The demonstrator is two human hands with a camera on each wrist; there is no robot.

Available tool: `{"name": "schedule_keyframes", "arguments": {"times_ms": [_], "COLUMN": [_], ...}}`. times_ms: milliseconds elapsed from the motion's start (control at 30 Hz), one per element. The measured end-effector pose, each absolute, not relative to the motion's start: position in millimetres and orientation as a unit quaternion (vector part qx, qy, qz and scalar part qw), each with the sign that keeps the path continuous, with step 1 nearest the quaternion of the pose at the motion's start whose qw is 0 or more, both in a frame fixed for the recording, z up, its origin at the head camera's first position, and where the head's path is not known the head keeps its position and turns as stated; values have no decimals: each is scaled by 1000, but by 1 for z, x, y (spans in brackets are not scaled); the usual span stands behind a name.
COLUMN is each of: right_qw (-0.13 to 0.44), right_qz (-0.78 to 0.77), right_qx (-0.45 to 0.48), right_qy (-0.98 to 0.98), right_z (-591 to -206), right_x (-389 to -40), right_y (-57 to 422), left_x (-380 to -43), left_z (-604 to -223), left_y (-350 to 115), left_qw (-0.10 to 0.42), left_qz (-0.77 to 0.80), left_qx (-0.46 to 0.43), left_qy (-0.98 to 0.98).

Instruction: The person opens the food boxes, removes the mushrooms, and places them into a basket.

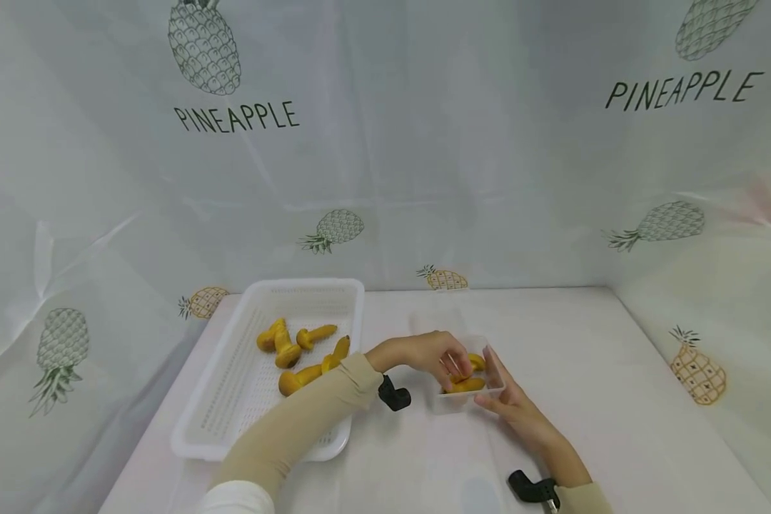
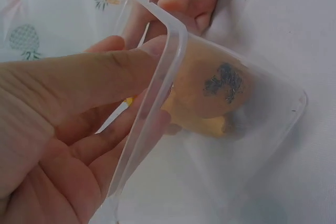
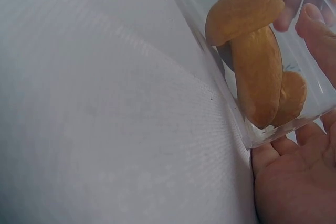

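Observation:
A small clear plastic container (image 1: 469, 403) stands on the table with yellow-brown mushrooms (image 3: 257, 72) inside; one lies with its cap toward the top of the right wrist view. My left hand (image 1: 438, 355) reaches in over its left side, fingertips right at the mushrooms. In the left wrist view the rim crosses in front of those fingers, hiding part of them, and thumb and fingers stand apart. With thumb at the front and fingers along the right side, my right hand (image 1: 514, 407) grips the container.
To the left, a white perforated basket (image 1: 231, 371) holds several more mushrooms (image 1: 287, 350), partly behind my left forearm. A faint clear lid (image 1: 437, 321) lies behind the container. Pineapple-print sheeting (image 1: 475, 178) hangs along the table's back and sides.

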State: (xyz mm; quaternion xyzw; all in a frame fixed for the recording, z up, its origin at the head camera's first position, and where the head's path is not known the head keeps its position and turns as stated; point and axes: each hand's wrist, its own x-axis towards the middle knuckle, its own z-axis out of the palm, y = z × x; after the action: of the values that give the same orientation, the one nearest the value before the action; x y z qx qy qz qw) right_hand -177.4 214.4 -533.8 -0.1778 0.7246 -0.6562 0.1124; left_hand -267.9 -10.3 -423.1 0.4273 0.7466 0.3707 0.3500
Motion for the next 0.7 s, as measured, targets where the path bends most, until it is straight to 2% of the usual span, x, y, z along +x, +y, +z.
{"name": "schedule_keyframes", "arguments": {"times_ms": [267,700], "right_qw": [124,116], "right_qz": [-673,-672], "right_qx": [-176,-184], "right_qy": [707,708], "right_z": [-535,-537], "right_x": [-177,-178], "right_y": [215,214], "left_x": [-272,-272], "left_z": [-434,-439], "left_y": [-3,0], "left_qw": [368,333], "left_qz": [342,279], "left_qx": [447,463], "left_qy": [740,773]}}
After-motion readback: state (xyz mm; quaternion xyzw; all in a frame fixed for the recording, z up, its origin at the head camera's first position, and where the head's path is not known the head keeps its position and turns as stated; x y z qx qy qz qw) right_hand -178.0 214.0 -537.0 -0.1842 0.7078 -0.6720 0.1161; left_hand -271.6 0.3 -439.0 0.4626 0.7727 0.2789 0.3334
